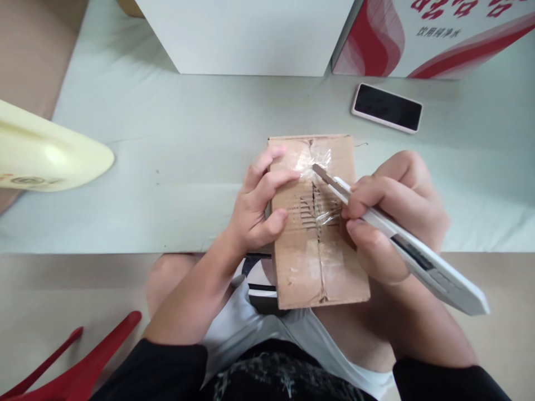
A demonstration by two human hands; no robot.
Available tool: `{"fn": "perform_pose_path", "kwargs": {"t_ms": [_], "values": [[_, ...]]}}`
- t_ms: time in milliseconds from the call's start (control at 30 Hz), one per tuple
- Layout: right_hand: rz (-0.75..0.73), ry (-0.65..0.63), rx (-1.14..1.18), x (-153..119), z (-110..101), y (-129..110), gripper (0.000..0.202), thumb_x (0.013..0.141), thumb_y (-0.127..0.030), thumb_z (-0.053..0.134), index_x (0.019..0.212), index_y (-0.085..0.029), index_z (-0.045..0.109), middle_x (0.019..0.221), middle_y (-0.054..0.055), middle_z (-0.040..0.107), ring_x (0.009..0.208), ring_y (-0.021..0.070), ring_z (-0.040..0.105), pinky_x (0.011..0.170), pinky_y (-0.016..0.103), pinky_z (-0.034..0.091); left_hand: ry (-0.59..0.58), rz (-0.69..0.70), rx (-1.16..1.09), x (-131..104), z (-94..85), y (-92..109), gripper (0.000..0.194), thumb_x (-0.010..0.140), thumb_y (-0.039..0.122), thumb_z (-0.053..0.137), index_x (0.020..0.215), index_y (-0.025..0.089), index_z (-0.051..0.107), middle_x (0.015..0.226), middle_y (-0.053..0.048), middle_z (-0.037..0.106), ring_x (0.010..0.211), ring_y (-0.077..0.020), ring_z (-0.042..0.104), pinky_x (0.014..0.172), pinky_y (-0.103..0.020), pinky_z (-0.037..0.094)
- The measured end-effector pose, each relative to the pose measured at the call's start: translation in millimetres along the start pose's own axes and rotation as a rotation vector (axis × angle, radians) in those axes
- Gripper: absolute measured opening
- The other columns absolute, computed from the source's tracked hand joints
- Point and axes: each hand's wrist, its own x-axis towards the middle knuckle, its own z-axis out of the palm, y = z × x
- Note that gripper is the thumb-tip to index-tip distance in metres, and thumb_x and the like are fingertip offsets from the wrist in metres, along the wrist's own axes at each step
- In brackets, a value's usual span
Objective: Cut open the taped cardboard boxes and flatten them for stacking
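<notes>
A small cardboard box [298, 267] lies partly on the table's front edge and juts toward my lap. Clear tape, wrinkled and shiny, runs along its middle seam, and dark print shows beneath. My left hand [261, 200] grips the box by its left side, with fingertips resting on the top face. Wrapped in my right hand [393, 211] is a white utility knife [434, 270] with its blade out. The blade tip meets the taped seam near the box's far end; how deep it goes I cannot tell.
A phone [388, 108] lies screen up at the back right. Behind stand a white box [254, 39] and a red-and-white carton [376, 44]. A pale yellow rounded object [54, 150] juts in from the left. Red curved parts [100, 351] show below the table, lower left.
</notes>
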Motion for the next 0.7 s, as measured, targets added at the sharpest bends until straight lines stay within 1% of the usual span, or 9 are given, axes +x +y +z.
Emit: {"fn": "perform_pose_path", "kwargs": {"t_ms": [100,200,267,333,400,467,500,567,700], "values": [[0.029,0.012,0.019,-1.2,0.7,-1.1,0.005,0.072,-0.018,0.058,0.069,-0.022,0.058,0.074,0.000,0.043,0.058,0.0119,0.043,0.054,0.034,0.036,-0.002,0.006,-0.009,1.1,0.0,-0.5,0.053,0.103,0.066,0.037,0.142,0.034,0.052,0.156,-0.011,0.049,0.145,-0.0328,0.052,0.121,-0.059,0.047],[0.025,0.019,0.022,-1.0,-0.3,-2.4,0.004,0.071,-0.018,0.059,0.068,-0.021,0.058,0.074,-0.001,0.043,0.059,0.0110,0.043,0.053,0.033,0.035,0.002,0.015,-0.030,1.5,-0.1,-1.7,0.053,0.104,0.063,0.037,0.144,0.032,0.053,0.157,-0.011,0.048,0.146,-0.0314,0.051,0.122,-0.056,0.047],[0.019,-0.012,0.059,-0.4,-2.2,-3.3,0.007,0.071,-0.020,0.060,0.066,-0.021,0.057,0.072,-0.001,0.043,0.058,0.0110,0.043,0.051,0.032,0.035,0.005,0.039,-0.049,1.5,-0.3,-3.4,0.053,0.103,0.062,0.040,0.145,0.033,0.052,0.158,-0.009,0.046,0.146,-0.0297,0.050,0.123,-0.053,0.048],[-0.014,-0.076,0.104,-0.1,-4.4,-4.5,0.009,0.074,-0.019,0.060,0.066,-0.021,0.056,0.069,-0.001,0.044,0.056,0.0115,0.045,0.048,0.030,0.035,0.001,0.071,-0.060,1.3,-0.3,-4.7,0.054,0.101,0.060,0.042,0.148,0.034,0.051,0.160,-0.006,0.045,0.147,-0.0293,0.050,0.122,-0.051,0.049],[-0.053,-0.129,0.123,0.0,-6.2,-5.8,0.010,0.076,-0.017,0.060,0.068,-0.021,0.056,0.068,-0.001,0.046,0.054,0.0126,0.047,0.046,0.030,0.036,-0.004,0.059,-0.061,1.1,-0.1,-4.6,0.054,0.100,0.060,0.041,0.149,0.039,0.049,0.161,-0.004,0.044,0.148,-0.0302,0.051,0.123,-0.053,0.049],[-0.056,-0.131,0.109,-0.1,-7.0,-7.1,0.011,0.077,-0.017,0.062,0.069,-0.022,0.056,0.068,0.000,0.047,0.054,0.0131,0.049,0.046,0.030,0.036,-0.006,0.002,-0.064,1.1,0.2,-3.3,0.052,0.100,0.061,0.038,0.148,0.042,0.049,0.161,-0.002,0.045,0.148,-0.0313,0.051,0.124,-0.056,0.047],[-0.047,-0.131,0.108,-0.1,-7.0,-7.6,0.011,0.077,-0.017,0.062,0.068,-0.022,0.056,0.068,0.000,0.047,0.054,0.0132,0.049,0.046,0.030,0.036,-0.005,-0.014,-0.068,1.1,0.3,-2.7,0.051,0.101,0.061,0.037,0.147,0.042,0.049,0.161,-0.002,0.045,0.148,-0.0315,0.051,0.124,-0.057,0.046],[-0.041,-0.137,0.111,-0.3,-6.6,-7.9,0.011,0.077,-0.017,0.062,0.068,-0.022,0.055,0.068,0.000,0.046,0.054,0.0128,0.049,0.046,0.030,0.037,-0.003,-0.003,-0.075,1.2,0.3,-2.7,0.051,0.100,0.061,0.038,0.145,0.040,0.051,0.161,-0.003,0.045,0.148,-0.0313,0.051,0.124,-0.055,0.047],[-0.086,-0.112,0.090,-0.9,-6.4,-6.6,0.008,0.074,-0.016,0.061,0.068,-0.021,0.056,0.069,0.000,0.047,0.055,0.0112,0.051,0.045,0.028,0.037,-0.021,0.006,-0.061,1.5,-1.4,-6.4,0.053,0.100,0.065,0.040,0.146,0.041,0.049,0.161,-0.001,0.046,0.147,-0.0332,0.052,0.123,-0.057,0.047]]}}
